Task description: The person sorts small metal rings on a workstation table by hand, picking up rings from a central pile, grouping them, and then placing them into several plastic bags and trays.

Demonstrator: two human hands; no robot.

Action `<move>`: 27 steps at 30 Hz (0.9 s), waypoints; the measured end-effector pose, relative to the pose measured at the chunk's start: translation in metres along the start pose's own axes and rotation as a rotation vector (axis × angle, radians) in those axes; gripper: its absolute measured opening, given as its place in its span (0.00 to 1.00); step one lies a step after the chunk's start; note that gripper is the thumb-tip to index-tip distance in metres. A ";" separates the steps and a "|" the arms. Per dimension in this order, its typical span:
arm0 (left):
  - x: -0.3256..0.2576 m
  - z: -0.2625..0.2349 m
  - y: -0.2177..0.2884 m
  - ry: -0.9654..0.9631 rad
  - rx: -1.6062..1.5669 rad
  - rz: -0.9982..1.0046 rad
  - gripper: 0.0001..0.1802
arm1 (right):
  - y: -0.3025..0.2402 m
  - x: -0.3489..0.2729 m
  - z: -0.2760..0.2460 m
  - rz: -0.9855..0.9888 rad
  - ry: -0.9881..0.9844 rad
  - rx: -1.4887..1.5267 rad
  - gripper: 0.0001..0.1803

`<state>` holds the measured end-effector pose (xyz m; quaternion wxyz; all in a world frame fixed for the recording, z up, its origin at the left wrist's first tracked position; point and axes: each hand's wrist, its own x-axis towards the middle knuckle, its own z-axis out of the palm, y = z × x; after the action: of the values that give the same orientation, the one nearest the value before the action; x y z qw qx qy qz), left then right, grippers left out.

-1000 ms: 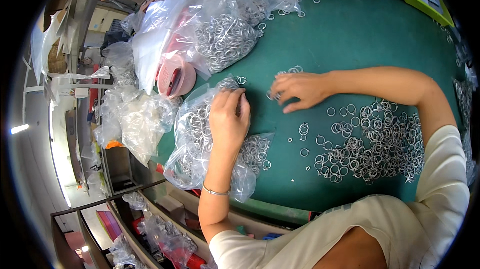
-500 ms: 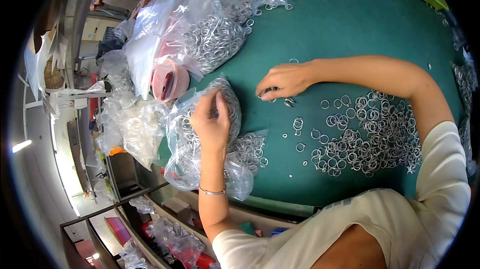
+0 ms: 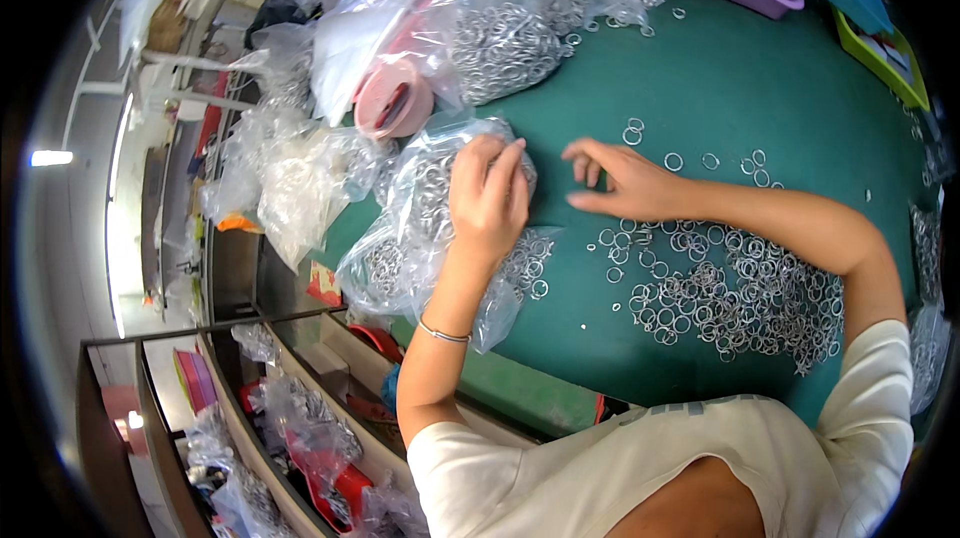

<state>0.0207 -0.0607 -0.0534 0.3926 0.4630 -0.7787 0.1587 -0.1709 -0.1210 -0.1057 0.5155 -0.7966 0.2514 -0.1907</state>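
A: Where is the left hand (image 3: 488, 198) placed?

B: It is placed on a clear plastic bag (image 3: 413, 221), in which many metal rings (image 3: 432, 182) are contained. The fingers of this grip are bent over the bag, but whether the film is pinched, it cannot be told.

A: And how is the right hand (image 3: 632, 185) held?

B: It is held over the green worktop (image 3: 770, 108), to the right of the bag and apart from it. Its grip is rather wide: a gap is left between thumb and fingers.

A: Where are the loose pieces found?

B: A heap of loose rings (image 3: 740, 303) is spread on the near side of the right forearm (image 3: 795, 223). Some single rings (image 3: 673, 162) are scattered on its far side.

A: What else is seen?

B: Farther away, a larger bag (image 3: 505, 50) is filled with rings, and a pink tub (image 3: 417, 103) is set near it.
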 end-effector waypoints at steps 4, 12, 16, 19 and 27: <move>-0.007 -0.033 0.016 0.284 0.516 -0.064 0.14 | -0.053 0.058 0.013 0.177 0.196 -0.249 0.20; -0.020 -0.092 -0.040 0.065 0.329 -0.686 0.09 | -0.056 0.090 0.008 -0.131 0.381 -0.448 0.08; 0.034 -0.108 -0.086 0.121 0.217 -0.909 0.10 | -0.094 0.101 -0.008 -0.323 0.480 -0.394 0.10; 0.019 -0.074 -0.137 0.190 0.252 -0.733 0.14 | -0.093 0.105 -0.005 -0.216 0.527 0.017 0.12; 0.023 -0.031 -0.160 0.129 -0.313 -1.040 0.15 | -0.057 0.106 -0.003 0.135 0.317 0.438 0.15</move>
<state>0.1644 -0.1386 -0.0345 0.5303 0.7125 -0.4356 -0.1463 -0.0757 -0.1672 -0.0472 0.6412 -0.6080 0.3343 -0.3278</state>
